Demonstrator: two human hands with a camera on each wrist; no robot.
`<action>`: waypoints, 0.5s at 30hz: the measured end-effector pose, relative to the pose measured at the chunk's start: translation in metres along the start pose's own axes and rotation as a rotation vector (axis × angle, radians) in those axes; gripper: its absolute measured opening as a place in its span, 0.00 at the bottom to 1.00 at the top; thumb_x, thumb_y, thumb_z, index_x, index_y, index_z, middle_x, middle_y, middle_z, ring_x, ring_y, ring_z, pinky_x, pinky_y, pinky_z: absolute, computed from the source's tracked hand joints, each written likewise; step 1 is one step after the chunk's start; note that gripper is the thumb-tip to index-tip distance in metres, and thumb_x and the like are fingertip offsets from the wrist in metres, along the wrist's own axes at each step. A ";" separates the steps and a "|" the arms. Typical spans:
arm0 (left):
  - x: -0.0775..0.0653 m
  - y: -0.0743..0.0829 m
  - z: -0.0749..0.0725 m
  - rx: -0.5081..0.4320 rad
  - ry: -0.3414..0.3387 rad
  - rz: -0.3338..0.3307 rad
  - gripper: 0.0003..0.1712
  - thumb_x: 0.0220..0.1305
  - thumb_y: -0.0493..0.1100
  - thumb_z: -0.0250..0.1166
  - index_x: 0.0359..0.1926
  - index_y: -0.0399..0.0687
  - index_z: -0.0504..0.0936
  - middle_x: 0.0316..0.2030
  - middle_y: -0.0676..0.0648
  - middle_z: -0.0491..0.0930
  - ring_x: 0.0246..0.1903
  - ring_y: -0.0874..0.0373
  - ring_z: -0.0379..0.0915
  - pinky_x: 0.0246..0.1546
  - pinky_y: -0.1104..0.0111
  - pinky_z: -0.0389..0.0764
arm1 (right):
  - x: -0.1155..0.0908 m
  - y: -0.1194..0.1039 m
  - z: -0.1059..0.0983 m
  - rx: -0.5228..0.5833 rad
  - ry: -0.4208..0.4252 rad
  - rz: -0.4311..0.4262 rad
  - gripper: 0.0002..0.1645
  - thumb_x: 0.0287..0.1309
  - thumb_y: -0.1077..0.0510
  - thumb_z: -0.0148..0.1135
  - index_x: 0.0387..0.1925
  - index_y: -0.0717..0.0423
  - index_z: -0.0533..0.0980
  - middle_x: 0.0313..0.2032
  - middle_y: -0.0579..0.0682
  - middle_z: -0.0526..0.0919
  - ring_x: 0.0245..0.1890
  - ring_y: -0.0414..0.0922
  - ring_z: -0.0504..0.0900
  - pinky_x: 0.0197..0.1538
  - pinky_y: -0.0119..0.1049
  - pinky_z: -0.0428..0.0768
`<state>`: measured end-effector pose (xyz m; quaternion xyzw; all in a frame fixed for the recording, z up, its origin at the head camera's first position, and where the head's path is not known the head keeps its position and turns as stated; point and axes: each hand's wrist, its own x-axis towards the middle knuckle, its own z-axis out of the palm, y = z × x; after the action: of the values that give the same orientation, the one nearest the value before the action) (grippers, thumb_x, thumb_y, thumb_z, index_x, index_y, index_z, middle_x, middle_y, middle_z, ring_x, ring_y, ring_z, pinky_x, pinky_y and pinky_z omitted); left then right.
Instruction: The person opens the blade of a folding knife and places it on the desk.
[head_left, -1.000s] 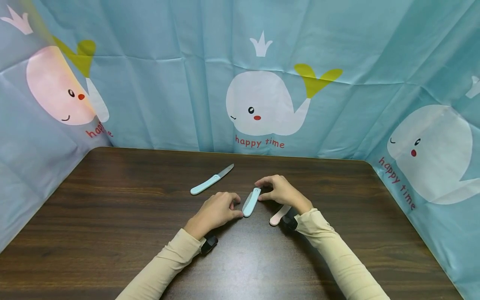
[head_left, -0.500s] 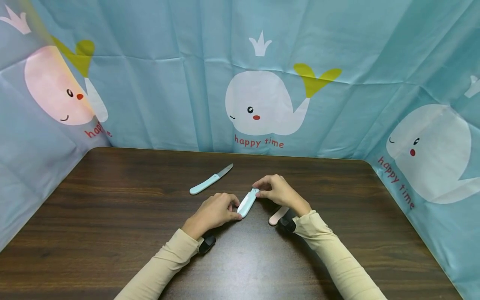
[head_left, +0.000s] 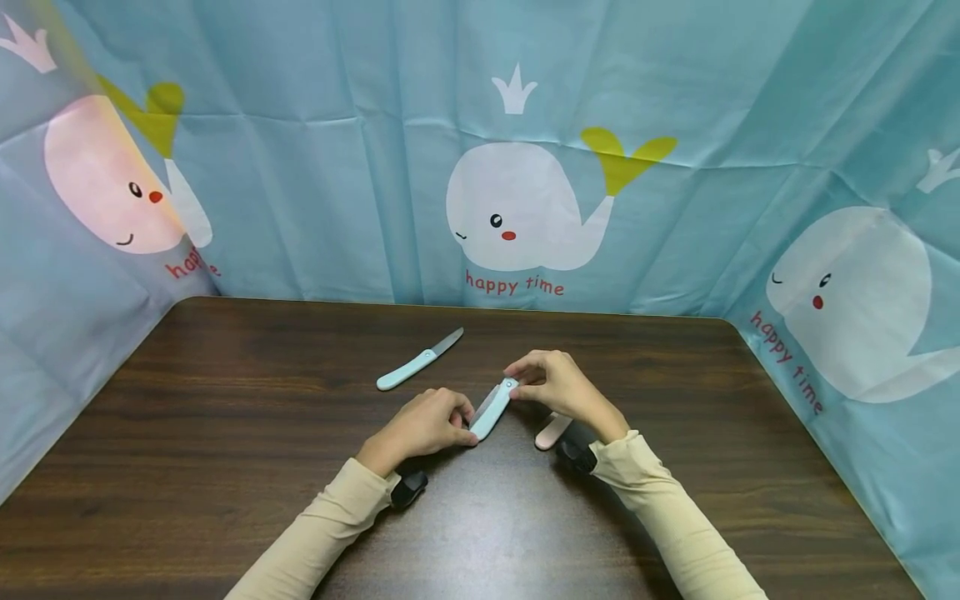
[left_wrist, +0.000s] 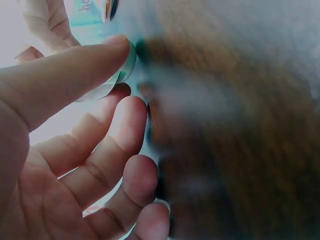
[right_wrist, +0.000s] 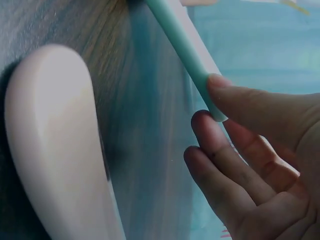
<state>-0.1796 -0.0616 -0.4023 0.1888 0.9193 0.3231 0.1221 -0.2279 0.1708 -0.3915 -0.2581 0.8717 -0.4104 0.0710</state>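
Tabletop [head_left: 187, 442] bears a pink handle [head_left: 551, 432] the right hand [head_left: 561, 387] seemingly overhangs.

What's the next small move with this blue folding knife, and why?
Perhaps the left hand could gently press the blade toward the handle: it shows alongside the handle, within that hand's reach, and the right hand pinches the pivot end.

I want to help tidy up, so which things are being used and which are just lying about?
In use:
held blue knife
left hand
right hand

Apparently just lying about:
open blue knife
pink handle, partly hidden
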 end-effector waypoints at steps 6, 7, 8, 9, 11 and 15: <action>-0.003 0.001 -0.003 -0.031 -0.010 0.023 0.10 0.53 0.40 0.76 0.33 0.45 0.84 0.20 0.56 0.76 0.20 0.65 0.67 0.25 0.73 0.68 | -0.007 -0.005 -0.001 0.005 0.004 -0.020 0.21 0.52 0.66 0.73 0.49 0.66 0.81 0.47 0.58 0.85 0.40 0.47 0.87 0.43 0.31 0.83; -0.004 0.001 -0.003 -0.028 -0.011 0.036 0.09 0.53 0.40 0.76 0.33 0.45 0.83 0.20 0.56 0.76 0.20 0.66 0.67 0.25 0.73 0.69 | -0.008 -0.005 -0.001 0.006 -0.004 -0.014 0.21 0.52 0.66 0.73 0.50 0.65 0.81 0.47 0.58 0.86 0.40 0.46 0.87 0.42 0.31 0.83; -0.004 0.001 -0.004 -0.030 -0.012 0.042 0.09 0.53 0.39 0.76 0.33 0.44 0.83 0.20 0.56 0.76 0.20 0.66 0.68 0.25 0.73 0.69 | -0.009 -0.006 -0.002 0.004 -0.013 -0.007 0.21 0.53 0.66 0.73 0.50 0.65 0.81 0.46 0.57 0.86 0.39 0.45 0.87 0.42 0.31 0.83; -0.005 0.001 -0.005 -0.037 -0.015 0.044 0.09 0.53 0.39 0.75 0.33 0.44 0.83 0.20 0.56 0.77 0.20 0.66 0.68 0.25 0.73 0.70 | -0.010 -0.007 -0.002 -0.003 -0.021 0.000 0.21 0.54 0.65 0.72 0.50 0.64 0.81 0.46 0.56 0.86 0.39 0.44 0.86 0.42 0.31 0.83; -0.005 0.001 -0.006 -0.050 -0.022 0.048 0.09 0.55 0.38 0.74 0.34 0.44 0.81 0.20 0.56 0.78 0.20 0.67 0.68 0.25 0.73 0.70 | -0.013 -0.009 -0.003 -0.018 -0.037 0.011 0.19 0.55 0.64 0.72 0.50 0.63 0.82 0.43 0.54 0.87 0.37 0.41 0.85 0.41 0.30 0.82; -0.004 -0.001 -0.008 -0.082 -0.028 0.057 0.08 0.58 0.36 0.70 0.35 0.44 0.77 0.21 0.54 0.78 0.18 0.65 0.68 0.24 0.72 0.70 | -0.016 -0.011 -0.003 -0.037 -0.039 0.009 0.15 0.56 0.62 0.72 0.46 0.60 0.84 0.36 0.52 0.88 0.33 0.38 0.84 0.38 0.30 0.81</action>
<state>-0.1788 -0.0687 -0.3962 0.2144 0.8977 0.3611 0.1334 -0.2110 0.1754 -0.3827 -0.2635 0.8787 -0.3888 0.0850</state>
